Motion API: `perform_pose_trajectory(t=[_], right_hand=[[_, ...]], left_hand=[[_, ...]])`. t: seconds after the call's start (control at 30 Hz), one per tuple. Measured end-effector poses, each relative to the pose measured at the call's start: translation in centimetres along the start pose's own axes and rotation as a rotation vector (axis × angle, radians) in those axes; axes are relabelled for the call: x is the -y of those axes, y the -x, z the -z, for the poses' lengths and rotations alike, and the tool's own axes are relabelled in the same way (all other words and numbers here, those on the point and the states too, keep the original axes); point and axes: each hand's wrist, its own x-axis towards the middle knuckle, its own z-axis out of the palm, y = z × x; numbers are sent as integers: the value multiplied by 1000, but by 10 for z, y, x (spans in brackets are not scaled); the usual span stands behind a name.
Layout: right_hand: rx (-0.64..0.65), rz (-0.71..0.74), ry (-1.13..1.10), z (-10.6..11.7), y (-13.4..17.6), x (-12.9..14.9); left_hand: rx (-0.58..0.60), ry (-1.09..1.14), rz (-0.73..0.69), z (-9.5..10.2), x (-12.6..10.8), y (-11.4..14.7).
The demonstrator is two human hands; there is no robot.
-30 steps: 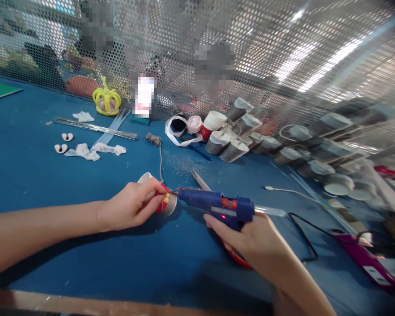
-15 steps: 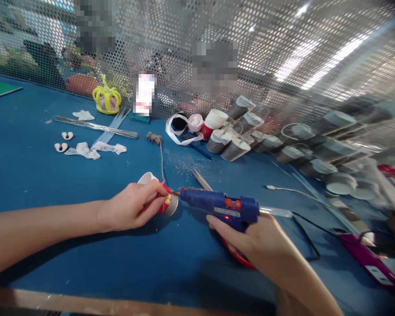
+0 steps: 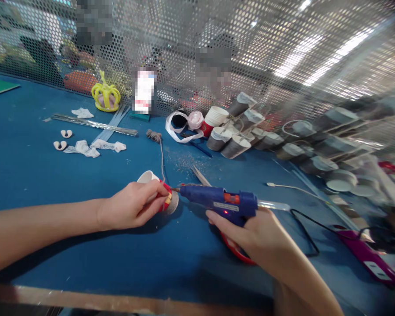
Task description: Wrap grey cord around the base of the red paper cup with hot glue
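Note:
My left hand [image 3: 136,202] is closed around a red and white paper cup [image 3: 148,177] that lies tilted on its side. Grey cord is wound about the cup's base end [image 3: 173,204]. From there a strand of the cord leads up to a small grey bundle [image 3: 154,136]. My right hand [image 3: 250,232] grips a blue hot glue gun [image 3: 213,199], its red light lit and a clear glue stick [image 3: 273,205] at its back. The nozzle points at the cup's side, close to my left fingertips; whether it touches I cannot tell. Scissors [image 3: 200,176] with red handles lie partly hidden beneath the glue gun.
Cord-wrapped cups [image 3: 236,147] crowd the back right beside white ribbon [image 3: 171,134]. A phone [image 3: 144,92] stands against the mesh screen [image 3: 171,52], near a yellow crown-shaped piece [image 3: 105,98]. Wires [image 3: 95,124] and lace scraps [image 3: 85,149] lie left. A purple power strip [image 3: 365,256] sits right.
Almost nothing differs. The glue gun has shifted very slightly left and up, and its nozzle stays by the cup. My left hand keeps its hold.

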Motion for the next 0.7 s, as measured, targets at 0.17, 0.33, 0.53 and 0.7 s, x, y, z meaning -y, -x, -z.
perform_pose_trajectory(t=[0.17,0.33,0.53,0.7], right_hand=[[-9,-9,67,-1,-1,3],[16,-18,140,1,-2,3],[29,102,128,5,0,3],[-15,68,110,4,3,5]], left_hand=[[-2,-9,8,-1,0,0],[-1,36,45,-1,1,0],[5,34,71,0,-1,-1],[19,39,85,0,0,-1]])
